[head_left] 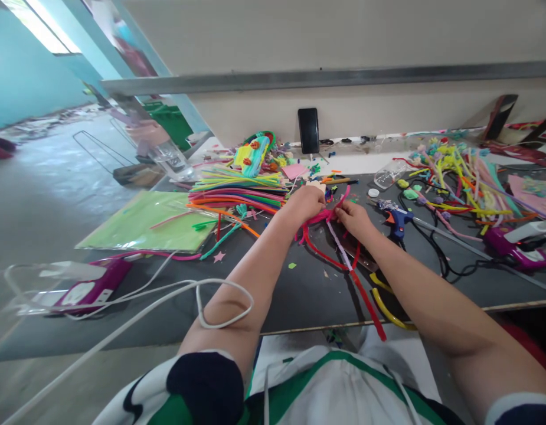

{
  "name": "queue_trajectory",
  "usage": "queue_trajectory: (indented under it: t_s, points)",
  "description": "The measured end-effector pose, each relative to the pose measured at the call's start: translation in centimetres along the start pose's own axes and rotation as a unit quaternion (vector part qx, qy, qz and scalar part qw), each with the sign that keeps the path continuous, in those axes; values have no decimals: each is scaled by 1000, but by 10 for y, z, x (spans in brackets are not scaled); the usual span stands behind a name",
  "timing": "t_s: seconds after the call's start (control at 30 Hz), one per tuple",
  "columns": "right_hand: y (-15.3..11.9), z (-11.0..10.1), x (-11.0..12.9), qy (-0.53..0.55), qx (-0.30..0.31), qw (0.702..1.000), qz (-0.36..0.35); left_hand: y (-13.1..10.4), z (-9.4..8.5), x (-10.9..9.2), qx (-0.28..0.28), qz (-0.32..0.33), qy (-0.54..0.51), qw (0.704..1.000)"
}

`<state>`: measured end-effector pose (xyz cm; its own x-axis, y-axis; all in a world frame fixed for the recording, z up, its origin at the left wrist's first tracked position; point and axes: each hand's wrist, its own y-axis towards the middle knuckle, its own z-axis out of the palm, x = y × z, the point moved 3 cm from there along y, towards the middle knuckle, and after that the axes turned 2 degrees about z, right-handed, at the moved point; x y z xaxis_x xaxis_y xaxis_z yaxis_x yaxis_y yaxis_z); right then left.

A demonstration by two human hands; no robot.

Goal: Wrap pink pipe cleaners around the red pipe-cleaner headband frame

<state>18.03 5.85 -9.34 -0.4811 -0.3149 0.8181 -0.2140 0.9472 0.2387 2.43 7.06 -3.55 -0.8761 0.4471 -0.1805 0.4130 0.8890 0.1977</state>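
Note:
Both hands are close together over the middle of the dark tabletop. My left hand is closed on the left side of a pink pipe cleaner that is bent into a bunched shape. My right hand pinches the same pink piece from the right, and one end sticks up between the hands. From it hang a red pipe cleaner, reaching toward the table's front edge, and a pale lilac stem. The fingertips are partly hidden by the fingers and the pink stems.
Left of my hands lie a bundle of coloured pipe cleaners and a light green sheet pack. A blue glue gun and a tangled pipe-cleaner pile are at right. A phone leans behind. A white cable crosses my left forearm.

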Motion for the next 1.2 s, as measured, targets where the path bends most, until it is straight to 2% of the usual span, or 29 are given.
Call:
queue_trajectory:
  t_s: [0.23,0.4,0.53,0.63,0.8,0.93,1.03,1.1,1.2]
  points:
    - [1,3,-6,81,-14,994,71,-3,-5,-5,40,-5,33,999]
    - [0,10,-6,211,25,970,115,-5,-6,-10,67,-6,34,997]
    - [-2,15,-2,237,67,963,112,-7,-6,-10,73,-28,52,996]
    - [-3,14,-1,208,69,971,93,-8,-6,-10,65,-33,54,996]
    - [-2,6,-5,84,10,994,64,-9,-7,-11,69,-44,24,996]
    - [4,4,-8,-40,-48,997,-33,-8,-3,-9,104,-34,25,994]
    - [9,6,-12,-96,-49,990,-89,-7,0,-6,110,-39,43,992]
    - [11,9,-15,-100,-29,990,-92,-8,2,-5,94,-43,59,993]
    - [12,8,-17,-86,-21,992,-84,-8,4,-5,37,-34,66,997]
